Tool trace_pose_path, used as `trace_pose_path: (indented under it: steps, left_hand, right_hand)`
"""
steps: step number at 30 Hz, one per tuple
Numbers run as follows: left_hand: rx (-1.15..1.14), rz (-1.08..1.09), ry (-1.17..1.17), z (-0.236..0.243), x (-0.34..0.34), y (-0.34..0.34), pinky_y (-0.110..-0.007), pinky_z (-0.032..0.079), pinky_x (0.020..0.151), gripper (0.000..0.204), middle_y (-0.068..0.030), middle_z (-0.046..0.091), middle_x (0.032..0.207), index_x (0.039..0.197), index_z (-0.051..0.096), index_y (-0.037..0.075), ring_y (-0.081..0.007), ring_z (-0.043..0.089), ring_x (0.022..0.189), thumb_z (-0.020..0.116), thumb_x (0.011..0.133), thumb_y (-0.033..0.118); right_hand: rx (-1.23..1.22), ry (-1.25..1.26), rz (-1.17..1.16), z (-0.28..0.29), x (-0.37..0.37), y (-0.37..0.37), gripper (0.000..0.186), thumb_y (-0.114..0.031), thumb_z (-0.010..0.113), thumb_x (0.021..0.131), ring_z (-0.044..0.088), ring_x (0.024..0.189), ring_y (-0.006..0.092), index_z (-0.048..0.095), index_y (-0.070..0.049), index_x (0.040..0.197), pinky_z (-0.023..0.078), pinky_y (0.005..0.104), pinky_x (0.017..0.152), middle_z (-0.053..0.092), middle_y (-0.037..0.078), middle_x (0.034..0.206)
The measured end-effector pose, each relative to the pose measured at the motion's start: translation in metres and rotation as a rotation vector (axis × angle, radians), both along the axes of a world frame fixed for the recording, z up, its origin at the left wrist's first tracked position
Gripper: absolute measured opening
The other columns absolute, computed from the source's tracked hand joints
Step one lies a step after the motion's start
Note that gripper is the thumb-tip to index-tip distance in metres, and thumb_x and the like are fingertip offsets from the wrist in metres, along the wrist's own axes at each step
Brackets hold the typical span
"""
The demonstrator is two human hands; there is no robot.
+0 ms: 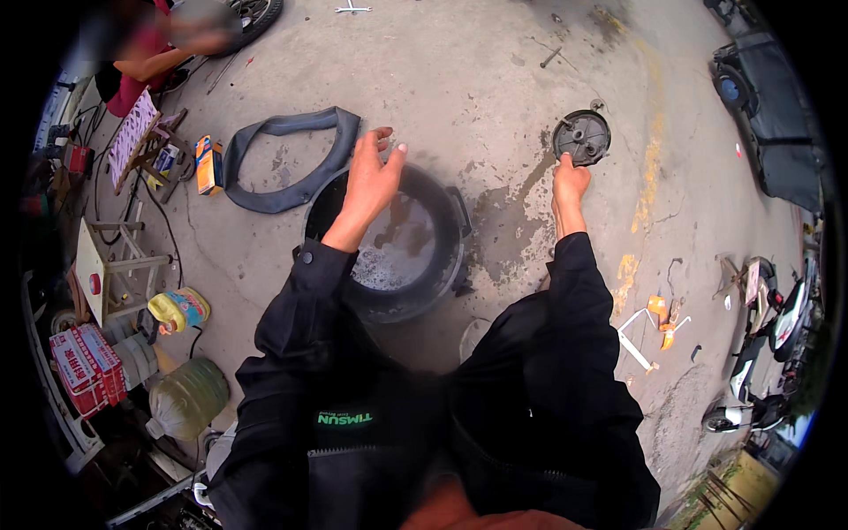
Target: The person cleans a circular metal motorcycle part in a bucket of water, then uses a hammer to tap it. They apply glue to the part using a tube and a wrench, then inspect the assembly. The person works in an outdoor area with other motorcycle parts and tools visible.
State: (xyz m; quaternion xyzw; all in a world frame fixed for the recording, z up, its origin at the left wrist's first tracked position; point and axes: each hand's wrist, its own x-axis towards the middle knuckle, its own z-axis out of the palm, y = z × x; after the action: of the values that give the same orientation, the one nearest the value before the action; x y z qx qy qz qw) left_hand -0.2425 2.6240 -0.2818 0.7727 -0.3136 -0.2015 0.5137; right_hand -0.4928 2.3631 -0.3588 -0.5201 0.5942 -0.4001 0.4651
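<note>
Out to the right, my right hand [571, 187] grips the near edge of a round metal brake plate [585, 134], its ribbed face with a central boss turned up. Wet streaks mark the concrete just left of the plate. My left hand [371, 181] is held over the far left rim of a black rubber tub [449, 265], fingers apart and nothing in them. Murky water [393, 243] with some foam lies in the tub. Beyond its far left side, a black inner tube [240, 159] rests on the ground.
At left are an orange-and-blue box [208, 166], a small stool [110, 269], a yellow jug [179, 309] and a greenish plastic container [188, 396]. Another person [150, 53] works by a wheel at upper left. Orange-handled parts [664, 320] lie at right, near motorbikes [751, 380].
</note>
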Motion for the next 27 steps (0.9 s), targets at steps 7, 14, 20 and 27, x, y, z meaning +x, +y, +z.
trace_pose_path:
  steps: [7,14,20,27]
  left_hand:
    - [-0.157,-0.085,0.031,0.015,0.006,0.012,-0.038,0.055,0.09,0.049,-0.0171,0.044,0.14,0.12,0.058,0.004,-0.0308,0.046,0.133,0.04,0.078,-0.014]
    - [0.123,-0.215,-0.158,-0.005,-0.01,0.014,-0.04,0.038,0.108,0.044,-0.0261,0.043,0.139,0.122,0.055,0.001,-0.0411,0.042,0.131,0.05,0.078,-0.001]
    - [0.251,-0.296,-0.185,-0.02,-0.03,0.042,-0.043,0.039,0.107,0.039,-0.0284,0.043,0.139,0.123,0.054,0.001,-0.0432,0.044,0.131,0.057,0.084,0.003]
    - [0.185,-0.591,-0.184,0.002,-0.06,0.034,-0.049,0.036,0.109,0.049,-0.0295,0.029,0.149,0.129,0.054,0.008,-0.0464,0.034,0.137,0.059,0.082,-0.002]
  right_hand:
    - [0.847,-0.152,0.24,-0.017,0.001,0.022,0.02,-0.025,0.055,0.095,0.027,0.041,0.0064,0.048,-0.012,0.08,0.022,0.0255,0.039,0.043,-0.005,0.06]
    - [0.974,-0.366,0.367,-0.069,0.051,0.01,0.023,-0.029,0.053,0.099,0.043,0.048,0.011,0.054,-0.006,0.103,0.033,0.0305,0.044,0.06,0.005,0.08]
    - [0.811,-0.012,0.466,-0.034,0.076,0.038,0.051,-0.041,0.06,0.097,0.071,0.09,0.0249,0.052,0.004,0.119,0.056,0.0279,0.059,0.064,0.02,0.114]
    - [0.558,0.136,0.646,0.015,0.065,0.04,0.055,-0.039,0.059,0.097,0.069,0.092,0.0201,0.049,0.003,0.132,0.055,0.0326,0.073,0.066,0.013,0.115]
